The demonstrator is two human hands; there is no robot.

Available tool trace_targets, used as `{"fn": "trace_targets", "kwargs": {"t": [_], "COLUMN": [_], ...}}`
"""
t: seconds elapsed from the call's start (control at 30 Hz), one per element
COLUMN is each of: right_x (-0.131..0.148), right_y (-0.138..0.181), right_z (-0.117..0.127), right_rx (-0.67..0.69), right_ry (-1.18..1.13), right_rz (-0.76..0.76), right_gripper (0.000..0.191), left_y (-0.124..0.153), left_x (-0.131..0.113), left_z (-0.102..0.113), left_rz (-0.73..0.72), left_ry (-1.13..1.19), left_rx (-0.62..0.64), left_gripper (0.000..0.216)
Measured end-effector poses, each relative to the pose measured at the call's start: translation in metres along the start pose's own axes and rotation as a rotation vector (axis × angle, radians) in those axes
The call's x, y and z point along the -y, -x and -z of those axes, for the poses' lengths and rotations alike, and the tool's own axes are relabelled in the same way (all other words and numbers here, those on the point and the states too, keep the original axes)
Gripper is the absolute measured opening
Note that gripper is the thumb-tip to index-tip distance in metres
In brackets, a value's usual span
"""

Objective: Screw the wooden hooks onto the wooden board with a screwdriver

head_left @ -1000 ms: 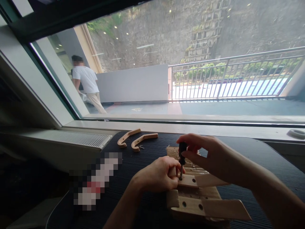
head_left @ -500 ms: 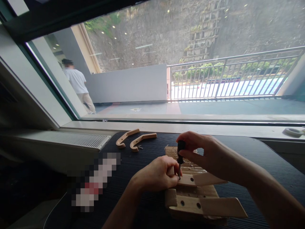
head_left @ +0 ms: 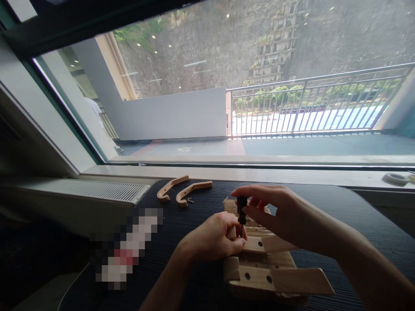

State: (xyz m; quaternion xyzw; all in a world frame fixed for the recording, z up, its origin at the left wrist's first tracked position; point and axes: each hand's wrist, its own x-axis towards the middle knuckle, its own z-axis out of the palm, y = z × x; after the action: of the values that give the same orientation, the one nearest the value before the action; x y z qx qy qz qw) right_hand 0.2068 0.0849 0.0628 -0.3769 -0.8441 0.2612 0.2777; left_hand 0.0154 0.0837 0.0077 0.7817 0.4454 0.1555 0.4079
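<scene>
Hook (head_left: 298, 281), wooden, lies nearest across a board (head_left: 279, 260); beyond, the left hand (head_left: 212, 235) clasps a second hook (head_left: 275, 244), the right hand (head_left: 279, 209) pinching a near-upright screwdriver (head_left: 241, 211) above it. Farther, loose hooks (head_left: 195, 186) lie on the table (head_left: 340, 216).

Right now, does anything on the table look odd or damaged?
What look like loose screws lie beside the far pair's right-hand wooden hook, outside any hole, and the board looks rough. Nothing else stands out.
</scene>
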Motion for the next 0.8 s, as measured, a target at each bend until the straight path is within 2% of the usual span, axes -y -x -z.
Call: {"fn": "trace_targets", "kwargs": {"t": [0.4, 0.6, 0.8], "right_x": [-0.0053, -0.0015, 0.0023], "right_y": [-0.0037, -0.0020, -0.0010], "right_z": [0.0014, 0.0001, 0.0014], "right_rx": [-0.071, -0.037, -0.008], "right_ry": [0.076, 0.033, 0.042], "right_rz": [0.036, 0.014, 0.008], "right_gripper": [0.015, 0.025, 0.022], "left_y": [-0.0015, -0.0006, 0.0006], "left_x": [0.0015, -0.0006, -0.0032], "left_z": [0.0002, 0.0010, 0.0016], "left_rz": [-0.018, -0.021, -0.004], "left_ry": [-0.023, -0.019, -0.028], "left_rx": [-0.004, -0.004, -0.022], "left_gripper": [0.018, 0.017, 0.018]}}
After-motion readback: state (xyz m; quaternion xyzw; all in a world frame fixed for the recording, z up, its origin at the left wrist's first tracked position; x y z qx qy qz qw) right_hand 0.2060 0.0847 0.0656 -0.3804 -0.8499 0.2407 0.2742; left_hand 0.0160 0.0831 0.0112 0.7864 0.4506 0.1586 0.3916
